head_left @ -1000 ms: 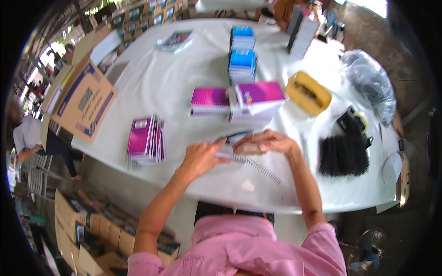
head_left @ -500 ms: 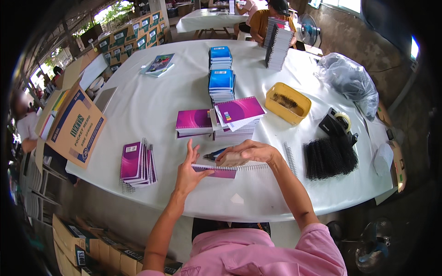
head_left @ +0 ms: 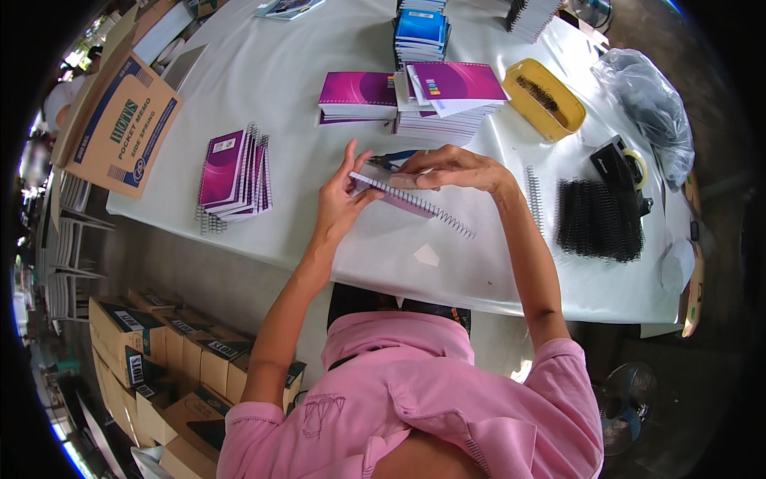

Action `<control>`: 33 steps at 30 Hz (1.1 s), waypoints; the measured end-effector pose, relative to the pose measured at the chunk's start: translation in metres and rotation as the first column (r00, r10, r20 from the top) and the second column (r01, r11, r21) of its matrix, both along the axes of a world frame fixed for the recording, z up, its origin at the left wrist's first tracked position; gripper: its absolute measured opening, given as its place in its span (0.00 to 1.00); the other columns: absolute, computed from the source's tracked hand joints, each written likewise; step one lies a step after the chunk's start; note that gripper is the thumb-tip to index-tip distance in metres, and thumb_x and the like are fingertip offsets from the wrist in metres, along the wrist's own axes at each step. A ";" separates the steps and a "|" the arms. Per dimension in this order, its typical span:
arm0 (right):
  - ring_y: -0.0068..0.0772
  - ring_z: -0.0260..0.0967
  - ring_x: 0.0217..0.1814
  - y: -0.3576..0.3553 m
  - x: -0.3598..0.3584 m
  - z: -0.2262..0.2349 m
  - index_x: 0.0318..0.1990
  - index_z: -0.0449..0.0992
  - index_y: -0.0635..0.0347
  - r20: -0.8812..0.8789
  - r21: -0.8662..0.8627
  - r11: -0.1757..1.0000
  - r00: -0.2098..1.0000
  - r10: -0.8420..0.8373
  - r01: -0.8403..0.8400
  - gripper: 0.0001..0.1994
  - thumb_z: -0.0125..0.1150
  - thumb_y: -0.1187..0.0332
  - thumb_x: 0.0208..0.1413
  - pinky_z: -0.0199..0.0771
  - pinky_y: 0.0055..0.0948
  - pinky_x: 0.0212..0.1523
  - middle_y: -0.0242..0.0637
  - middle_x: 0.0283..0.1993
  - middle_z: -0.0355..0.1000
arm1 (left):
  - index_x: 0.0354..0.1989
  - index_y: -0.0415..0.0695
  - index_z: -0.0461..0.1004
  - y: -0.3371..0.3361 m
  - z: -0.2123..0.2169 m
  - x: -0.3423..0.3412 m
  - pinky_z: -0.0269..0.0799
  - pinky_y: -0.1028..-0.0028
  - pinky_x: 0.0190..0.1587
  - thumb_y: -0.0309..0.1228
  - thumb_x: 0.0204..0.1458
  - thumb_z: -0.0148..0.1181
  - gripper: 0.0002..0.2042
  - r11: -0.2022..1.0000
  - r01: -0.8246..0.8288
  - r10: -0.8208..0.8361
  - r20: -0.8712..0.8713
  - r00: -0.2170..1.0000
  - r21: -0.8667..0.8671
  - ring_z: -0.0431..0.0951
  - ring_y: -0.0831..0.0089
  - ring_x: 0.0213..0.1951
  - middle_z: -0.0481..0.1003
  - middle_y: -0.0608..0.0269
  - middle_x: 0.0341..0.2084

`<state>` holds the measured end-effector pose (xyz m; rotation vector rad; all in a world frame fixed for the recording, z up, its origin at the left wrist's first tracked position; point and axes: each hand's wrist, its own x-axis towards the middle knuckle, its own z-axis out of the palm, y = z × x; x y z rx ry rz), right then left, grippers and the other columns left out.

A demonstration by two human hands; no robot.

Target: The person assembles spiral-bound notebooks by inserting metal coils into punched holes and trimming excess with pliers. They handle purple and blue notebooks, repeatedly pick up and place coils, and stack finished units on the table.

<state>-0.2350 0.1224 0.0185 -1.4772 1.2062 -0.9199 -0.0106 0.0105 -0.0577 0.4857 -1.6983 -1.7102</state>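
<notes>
A small purple notebook (head_left: 403, 197) with a wire spiral (head_left: 447, 217) along its edge is lifted just above the white table (head_left: 303, 88). My left hand (head_left: 339, 199) grips its left end, fingers spread upward. My right hand (head_left: 451, 168) lies over its top edge, fingers pinching near the spiral. The spiral sticks out past the book toward the lower right.
A fanned pile of bound purple notebooks (head_left: 233, 172) lies left. Unbound purple stacks (head_left: 415, 96) and blue stacks (head_left: 421, 32) sit behind. A yellow tray (head_left: 544, 97), black spiral coils (head_left: 598, 219), a loose coil (head_left: 533, 195), a tape dispenser (head_left: 621, 166), a plastic bag (head_left: 650, 100), cardboard boxes (head_left: 120, 132).
The view has tilted and come closer. My hands have raised the notebook off the table, and my left hand has shifted to its left end with the fingers opened upward.
</notes>
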 end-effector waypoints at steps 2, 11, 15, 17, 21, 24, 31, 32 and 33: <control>0.41 0.69 0.55 -0.001 -0.002 -0.003 0.51 0.76 0.70 0.006 0.015 0.999 1.000 -0.029 0.029 0.35 0.62 0.46 0.44 0.63 0.34 0.58 0.48 0.55 0.72 | 0.71 0.52 0.48 0.000 -0.002 0.003 0.73 0.80 0.45 0.14 0.43 0.67 0.47 1.000 -0.003 0.004 0.010 1.000 -0.008 0.69 0.83 0.43 0.68 0.55 0.59; 0.43 0.71 0.52 -0.011 0.009 -0.006 0.52 0.76 0.65 0.131 0.030 0.999 0.991 -0.028 0.024 0.34 0.60 0.44 0.47 0.69 0.31 0.53 0.45 0.51 0.74 | 0.71 0.53 0.47 -0.006 -0.001 0.001 0.73 0.82 0.44 0.13 0.44 0.66 0.47 0.999 0.041 -0.041 0.034 0.999 0.003 0.70 0.82 0.42 0.71 0.56 0.56; 0.42 0.70 0.51 -0.003 0.009 0.013 0.52 0.77 0.65 -0.186 0.019 0.995 0.978 -0.094 0.099 0.32 0.60 0.44 0.49 0.70 0.33 0.51 0.44 0.49 0.74 | 0.72 0.51 0.46 -0.008 -0.002 0.007 0.72 0.81 0.46 0.20 0.44 0.69 0.47 0.996 0.088 -0.088 -0.009 0.996 0.032 0.70 0.81 0.45 0.71 0.54 0.56; 0.43 0.70 0.52 0.019 -0.009 0.019 0.51 0.77 0.65 -0.201 -0.020 0.990 0.970 -0.137 0.136 0.30 0.61 0.46 0.49 0.71 0.34 0.50 0.45 0.49 0.74 | 0.71 0.50 0.47 -0.014 0.006 0.010 0.71 0.80 0.48 0.26 0.46 0.70 0.45 0.988 0.150 -0.152 0.065 0.986 0.025 0.69 0.79 0.48 0.71 0.54 0.56; 0.43 0.68 0.54 0.059 -0.025 0.021 0.47 0.78 0.63 -0.716 -0.262 0.904 0.560 -0.417 0.338 0.25 0.69 0.53 0.47 0.70 0.39 0.51 0.44 0.50 0.72 | 0.70 0.45 0.51 -0.027 0.020 0.011 0.67 0.77 0.53 0.37 0.48 0.69 0.42 0.932 0.361 -0.349 0.180 0.920 -0.035 0.67 0.76 0.55 0.70 0.55 0.57; 0.42 0.69 0.52 0.054 0.009 0.025 0.41 0.79 0.62 -0.642 -0.472 0.784 0.453 -0.619 0.403 0.21 0.73 0.57 0.44 0.67 0.42 0.52 0.43 0.47 0.72 | 0.69 0.43 0.55 -0.032 0.019 0.005 0.65 0.76 0.56 0.31 0.54 0.63 0.34 0.889 0.425 -0.396 0.182 0.900 -0.169 0.65 0.75 0.59 0.70 0.56 0.57; 0.40 0.69 0.47 -0.004 0.108 0.002 0.42 0.75 0.59 -0.636 -0.529 0.804 0.499 -0.588 0.272 0.14 0.67 0.69 0.46 0.63 0.37 0.49 0.38 0.43 0.73 | 0.64 0.36 0.61 -0.034 0.024 0.014 0.65 0.77 0.55 0.17 0.58 0.49 0.24 0.907 0.421 -0.396 0.302 0.867 -0.021 0.69 0.77 0.54 0.69 0.59 0.57; 0.39 0.69 0.47 -0.007 0.107 -0.001 0.42 0.74 0.59 -0.642 -0.534 0.810 0.506 -0.576 0.243 0.14 0.65 0.72 0.46 0.63 0.37 0.48 0.37 0.43 0.73 | 0.64 0.35 0.61 -0.036 0.022 0.015 0.65 0.77 0.54 0.17 0.58 0.50 0.23 0.906 0.424 -0.397 0.334 0.855 -0.009 0.70 0.77 0.52 0.69 0.59 0.57; 0.38 0.69 0.47 -0.009 0.107 -0.002 0.42 0.74 0.59 -0.648 -0.539 0.815 0.512 -0.563 0.214 0.14 0.63 0.75 0.46 0.63 0.37 0.48 0.37 0.43 0.73 | 0.63 0.35 0.62 -0.037 0.022 0.016 0.66 0.78 0.53 0.18 0.58 0.50 0.23 0.904 0.426 -0.398 0.366 0.841 0.004 0.70 0.78 0.50 0.70 0.59 0.57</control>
